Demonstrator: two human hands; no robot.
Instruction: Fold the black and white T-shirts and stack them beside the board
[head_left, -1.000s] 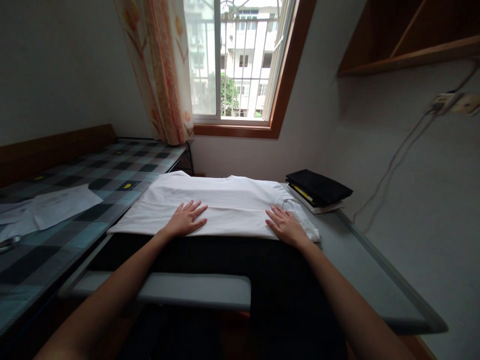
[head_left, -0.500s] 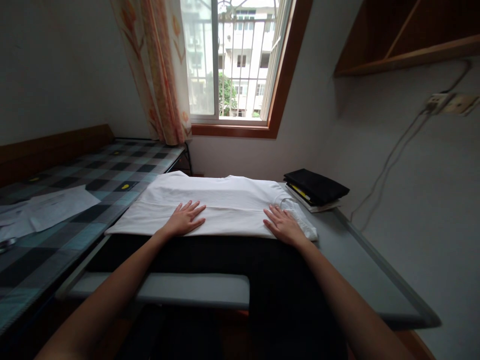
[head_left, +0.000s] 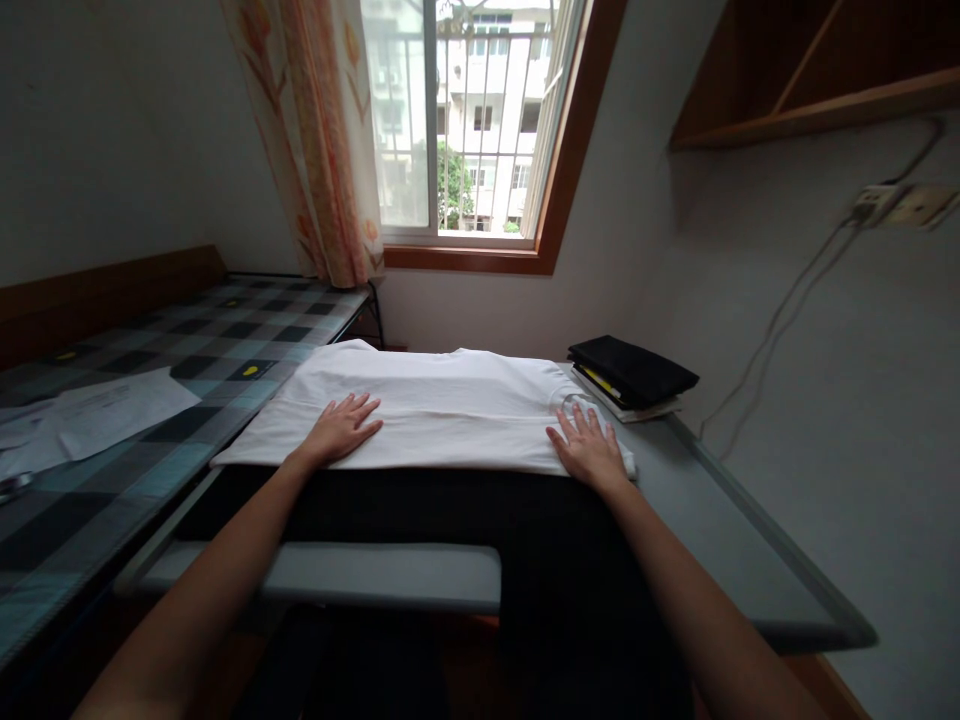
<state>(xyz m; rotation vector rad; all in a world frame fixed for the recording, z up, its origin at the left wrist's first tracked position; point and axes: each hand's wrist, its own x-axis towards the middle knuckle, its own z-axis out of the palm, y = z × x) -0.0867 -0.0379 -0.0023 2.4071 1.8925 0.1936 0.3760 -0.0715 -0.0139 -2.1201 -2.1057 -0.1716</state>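
At eleven o'clock, my left hand (head_left: pixel 341 430) rests palm down, fingers loosely spread and gripping nothing, on a white garment (head_left: pixel 461 415). The garment lies across twelve o'clock, under both hands and beyond my fingertips. At one o'clock, my right hand (head_left: pixel 589 450) lies near its right end, fingers fanned, grasping nothing.

1. With the white garment (head_left: pixel 457 440) as dial centre, an open lane runs toward 12 o'clock between the left hand (head_left: pixel 341 428) and right hand (head_left: pixel 589 447).
2. The wall (head_left: pixel 480 315) closes it at 12.
3. A flat black object (head_left: pixel 634 372) obstructs near 3.
4. Grey tabletop (head_left: pixel 724 515) leaves room at 4.
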